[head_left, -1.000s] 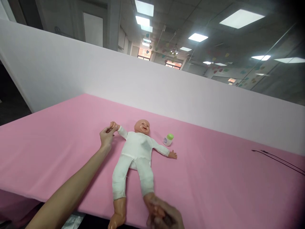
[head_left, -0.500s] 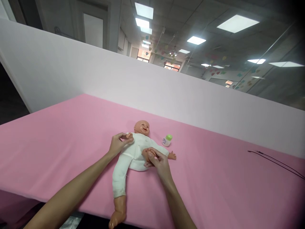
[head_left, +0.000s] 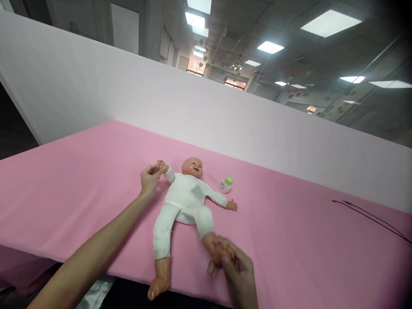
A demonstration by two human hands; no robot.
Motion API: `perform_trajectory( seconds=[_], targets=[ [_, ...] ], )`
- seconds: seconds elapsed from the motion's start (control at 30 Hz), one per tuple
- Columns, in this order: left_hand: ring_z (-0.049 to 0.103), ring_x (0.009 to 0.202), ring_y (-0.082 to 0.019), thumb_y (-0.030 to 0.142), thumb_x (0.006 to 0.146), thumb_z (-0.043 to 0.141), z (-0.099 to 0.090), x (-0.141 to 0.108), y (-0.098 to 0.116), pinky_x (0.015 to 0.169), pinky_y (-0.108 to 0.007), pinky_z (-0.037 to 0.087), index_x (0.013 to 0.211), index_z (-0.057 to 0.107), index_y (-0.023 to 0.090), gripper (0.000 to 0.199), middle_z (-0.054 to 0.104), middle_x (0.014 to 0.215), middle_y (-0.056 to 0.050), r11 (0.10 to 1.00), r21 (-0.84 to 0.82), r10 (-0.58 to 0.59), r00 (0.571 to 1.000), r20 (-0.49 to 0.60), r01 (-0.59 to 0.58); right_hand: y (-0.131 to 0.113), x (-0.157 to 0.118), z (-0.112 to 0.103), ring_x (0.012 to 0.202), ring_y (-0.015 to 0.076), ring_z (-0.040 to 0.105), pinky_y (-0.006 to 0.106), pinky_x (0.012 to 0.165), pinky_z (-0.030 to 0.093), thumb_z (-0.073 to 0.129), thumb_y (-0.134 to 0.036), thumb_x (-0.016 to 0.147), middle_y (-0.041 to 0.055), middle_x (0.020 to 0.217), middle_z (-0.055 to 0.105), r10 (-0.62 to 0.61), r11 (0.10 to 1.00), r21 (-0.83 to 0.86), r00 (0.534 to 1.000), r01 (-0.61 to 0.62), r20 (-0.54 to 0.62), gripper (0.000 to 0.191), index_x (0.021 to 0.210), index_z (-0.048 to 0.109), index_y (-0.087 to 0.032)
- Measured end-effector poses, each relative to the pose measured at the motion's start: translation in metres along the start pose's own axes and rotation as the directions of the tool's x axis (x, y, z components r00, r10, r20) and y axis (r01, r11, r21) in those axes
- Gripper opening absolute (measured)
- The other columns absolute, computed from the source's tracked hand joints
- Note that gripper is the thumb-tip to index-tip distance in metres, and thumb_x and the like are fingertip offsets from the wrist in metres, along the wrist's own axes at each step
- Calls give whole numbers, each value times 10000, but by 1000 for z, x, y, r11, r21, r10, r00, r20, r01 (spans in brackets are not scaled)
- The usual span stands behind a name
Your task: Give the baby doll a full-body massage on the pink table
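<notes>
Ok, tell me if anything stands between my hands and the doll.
Nothing visible does: the left hand holds the doll's hand, the right hand its foot. The green-lidded jar sits clear, near the other arm.

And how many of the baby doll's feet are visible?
2: one foot, partly covered, held in the right hand; the other foot at the near edge of the pink cloth.

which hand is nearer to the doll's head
Left. The left hand holds one doll hand, just left of the doll's head; the right hand is farther, holding a doll foot beyond the doll's body.
</notes>
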State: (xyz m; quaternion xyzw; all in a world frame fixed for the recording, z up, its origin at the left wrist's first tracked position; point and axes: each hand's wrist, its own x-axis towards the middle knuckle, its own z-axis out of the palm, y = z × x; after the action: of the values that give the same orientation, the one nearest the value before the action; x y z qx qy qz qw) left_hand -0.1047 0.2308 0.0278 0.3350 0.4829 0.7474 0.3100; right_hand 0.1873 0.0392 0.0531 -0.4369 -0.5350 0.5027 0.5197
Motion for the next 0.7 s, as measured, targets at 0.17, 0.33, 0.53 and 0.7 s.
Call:
perform_trajectory(
  seconds=[0.17, 0.33, 0.53, 0.7],
  targets=[
    [686, 795, -213, 408, 709, 838, 13, -33, 2, 679, -303, 471, 804, 763, 218, 226, 764, 845, -42, 932, 256, 145, 910, 387, -257, -33, 94, 30, 533, 205, 672, 319, 523, 591, 768, -563, 800, 40, 661, 697, 2, 989, -149, 991, 18, 133, 459, 1017, 759, -160],
    [683, 750, -192, 437, 753, 790, 14, -41, -7, 688, -298, 478, 814, 777, 224, 222, 782, 860, -23, 902, 347, 42, 853, 520, -256, -10, 138, 52, 468, 170, 638, 267, 466, 543, 803, -608, 727, 0, 601, 637, 52, 988, -153, 990, -31, 132, 579, 1047, 739, -131],
    [637, 711, -190, 411, 696, 852, 6, -12, -8, 687, -332, 492, 717, 724, 193, 253, 714, 756, -41, 990, 118, 53, 974, 222, -81, -29, 71, 18, 532, 195, 648, 309, 527, 564, 786, -540, 793, 30, 651, 679, 44, 995, -95, 993, -34, 105, 473, 1062, 759, -151],
    [575, 663, -162, 461, 643, 868, -18, 20, -13, 583, -279, 436, 689, 689, 159, 354, 636, 690, -28, 989, 2, -147, 988, -53, 148, 5, -18, -6, 450, 175, 589, 308, 485, 526, 818, -569, 749, 54, 610, 688, 209, 978, -8, 974, -209, 89, 491, 1025, 782, -164]
  ],
)
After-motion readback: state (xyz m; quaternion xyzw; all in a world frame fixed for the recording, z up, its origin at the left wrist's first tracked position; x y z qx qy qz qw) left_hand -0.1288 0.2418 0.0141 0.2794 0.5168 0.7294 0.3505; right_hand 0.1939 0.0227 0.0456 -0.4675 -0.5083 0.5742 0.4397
